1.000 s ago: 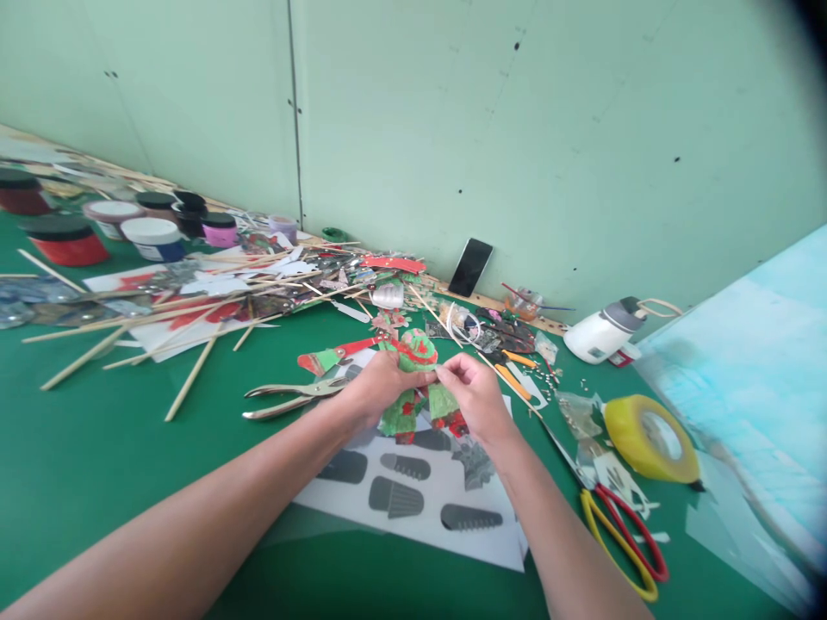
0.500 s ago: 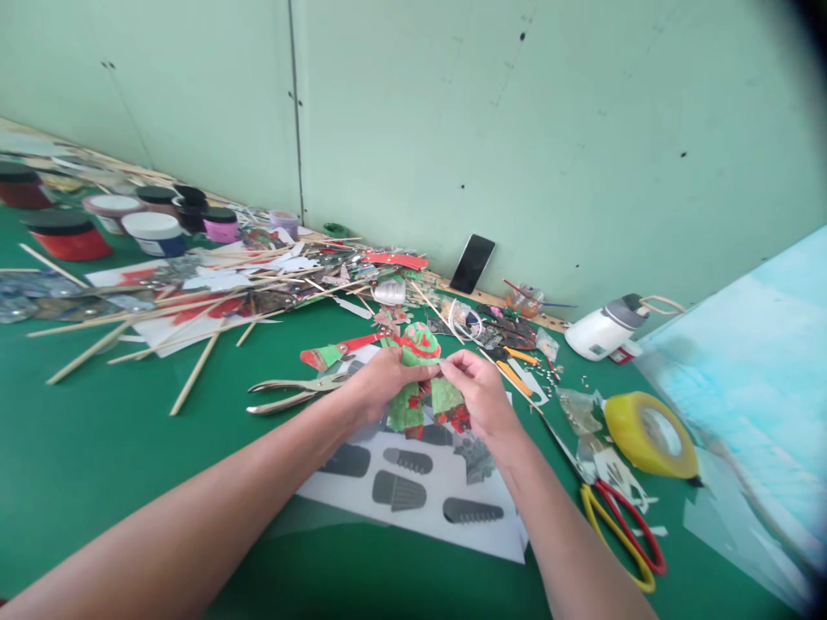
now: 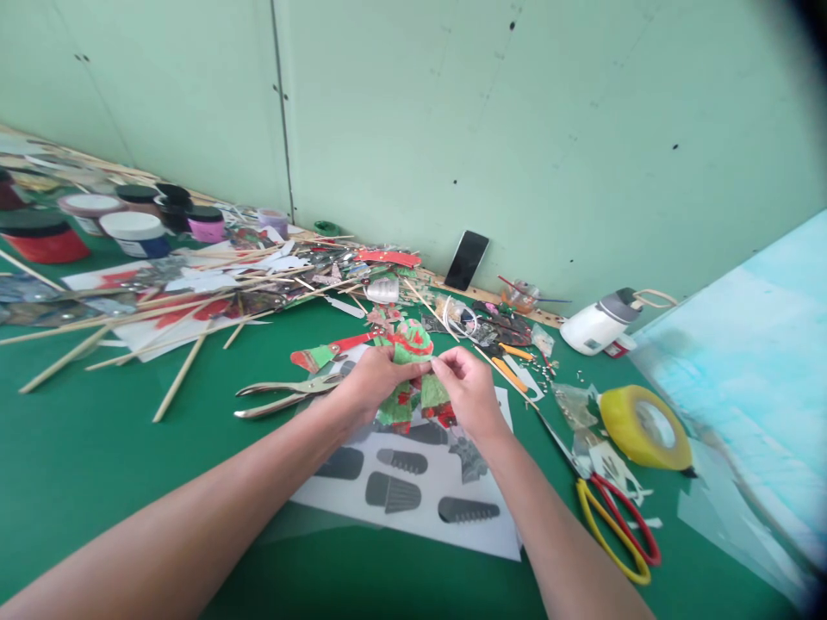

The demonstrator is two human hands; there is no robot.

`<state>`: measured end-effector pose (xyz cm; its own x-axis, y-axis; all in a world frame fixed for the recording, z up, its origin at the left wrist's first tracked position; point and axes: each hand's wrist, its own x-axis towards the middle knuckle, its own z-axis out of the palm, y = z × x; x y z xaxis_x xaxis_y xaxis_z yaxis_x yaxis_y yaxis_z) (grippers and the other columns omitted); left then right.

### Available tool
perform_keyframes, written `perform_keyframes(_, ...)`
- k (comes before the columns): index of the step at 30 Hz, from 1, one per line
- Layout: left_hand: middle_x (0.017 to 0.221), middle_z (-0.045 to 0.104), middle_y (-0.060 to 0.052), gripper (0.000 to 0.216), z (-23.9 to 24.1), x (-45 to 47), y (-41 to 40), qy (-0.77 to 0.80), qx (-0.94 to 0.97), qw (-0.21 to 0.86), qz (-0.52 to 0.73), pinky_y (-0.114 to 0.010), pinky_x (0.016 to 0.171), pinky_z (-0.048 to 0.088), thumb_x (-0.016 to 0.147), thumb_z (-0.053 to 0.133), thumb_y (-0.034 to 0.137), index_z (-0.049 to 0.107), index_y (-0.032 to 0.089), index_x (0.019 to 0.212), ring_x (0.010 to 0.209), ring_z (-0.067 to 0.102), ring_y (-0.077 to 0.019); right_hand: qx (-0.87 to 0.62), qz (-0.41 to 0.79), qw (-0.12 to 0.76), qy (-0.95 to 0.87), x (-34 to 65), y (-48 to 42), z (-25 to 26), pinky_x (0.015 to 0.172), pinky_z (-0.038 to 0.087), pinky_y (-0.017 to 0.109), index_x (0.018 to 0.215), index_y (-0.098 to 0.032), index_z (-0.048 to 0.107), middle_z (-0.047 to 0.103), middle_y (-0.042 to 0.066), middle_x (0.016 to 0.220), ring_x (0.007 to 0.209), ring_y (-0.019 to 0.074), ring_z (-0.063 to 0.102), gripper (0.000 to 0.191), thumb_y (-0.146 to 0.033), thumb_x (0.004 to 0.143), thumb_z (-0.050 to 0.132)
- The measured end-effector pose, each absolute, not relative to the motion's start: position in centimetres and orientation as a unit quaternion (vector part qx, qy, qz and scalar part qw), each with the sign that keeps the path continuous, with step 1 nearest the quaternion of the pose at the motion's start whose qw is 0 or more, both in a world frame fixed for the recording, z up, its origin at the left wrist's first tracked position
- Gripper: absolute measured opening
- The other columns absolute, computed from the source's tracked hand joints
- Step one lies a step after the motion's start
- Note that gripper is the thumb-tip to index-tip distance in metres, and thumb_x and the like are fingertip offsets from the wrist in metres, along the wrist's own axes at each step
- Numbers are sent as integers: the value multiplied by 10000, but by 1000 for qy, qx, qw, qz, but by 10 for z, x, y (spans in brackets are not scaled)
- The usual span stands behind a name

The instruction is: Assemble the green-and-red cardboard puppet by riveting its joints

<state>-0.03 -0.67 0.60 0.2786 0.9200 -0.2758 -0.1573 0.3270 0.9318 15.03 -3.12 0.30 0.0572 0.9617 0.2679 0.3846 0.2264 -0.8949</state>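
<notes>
Green-and-red paper figure [image 3: 412, 372]: we are holding it just above the far edge of the white template sheet [image 3: 413, 517]. Its long axis is running away from us, with the head end farthest. Our left hand [image 3: 369, 385] is grasping the figure's left side below the head. Our right hand [image 3: 469, 398] is pinching its right edge at the same height. Both sets of fingertips are almost meeting, so the figure is lying between the hands and neither is nearer.

Far left of the sheet, paint jars [image 3: 133, 234] are standing with lids on. Their walls are showing red, blue and pink, and we cannot see their fill. Far right of the sheet, a white bottle [image 3: 595, 325] is lying on its side, capped.
</notes>
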Motion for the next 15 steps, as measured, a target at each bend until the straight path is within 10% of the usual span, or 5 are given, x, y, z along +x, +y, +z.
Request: perform_keyframes(15, 546, 639, -14, 363, -1, 1, -5, 497, 459, 628, 385, -247, 453, 453, 520, 822, 436, 604, 156, 592, 480, 575, -136, -566, 318, 467, -600, 149, -29, 0, 530, 363, 254, 662, -193, 533, 521, -24, 582, 545, 128, 470, 204, -347, 774, 604)
